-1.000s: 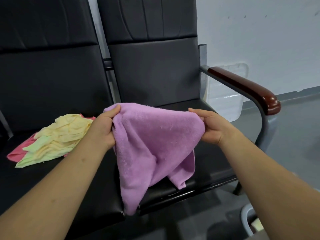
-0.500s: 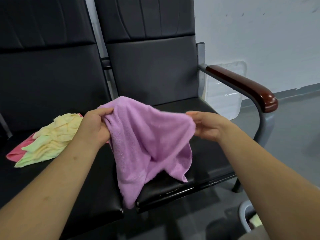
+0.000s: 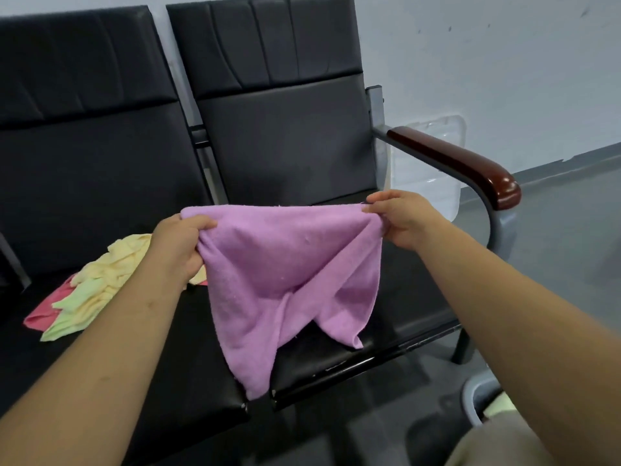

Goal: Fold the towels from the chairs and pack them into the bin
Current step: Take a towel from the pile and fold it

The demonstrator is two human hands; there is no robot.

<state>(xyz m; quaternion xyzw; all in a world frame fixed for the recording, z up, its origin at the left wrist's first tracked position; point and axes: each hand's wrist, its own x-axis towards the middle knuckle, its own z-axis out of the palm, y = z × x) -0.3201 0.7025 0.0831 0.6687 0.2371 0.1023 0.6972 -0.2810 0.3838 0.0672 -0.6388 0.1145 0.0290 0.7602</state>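
Observation:
A purple towel [image 3: 285, 274] hangs stretched between both hands over the front of the right black chair seat [image 3: 403, 297]. My left hand [image 3: 178, 247] grips its top left corner. My right hand [image 3: 400, 216] pinches its top right corner. The towel's top edge is pulled nearly straight and its lower part droops in two folds past the seat's front edge. A yellow towel [image 3: 97, 287] lies crumpled on the left chair seat [image 3: 33, 358], on top of a pink towel [image 3: 47, 314]. The grey rim of a bin [image 3: 473, 398] shows at the bottom right, mostly hidden by my right arm.
The right chair has a dark wooden armrest [image 3: 457, 163] on a grey metal frame. A clear plastic lid [image 3: 426, 163] leans against the white wall behind it. Grey floor lies to the right and in front of the chairs.
My hands have moved apart and pulled the purple towel's top edge taut. The towel now hangs wider and flatter than before.

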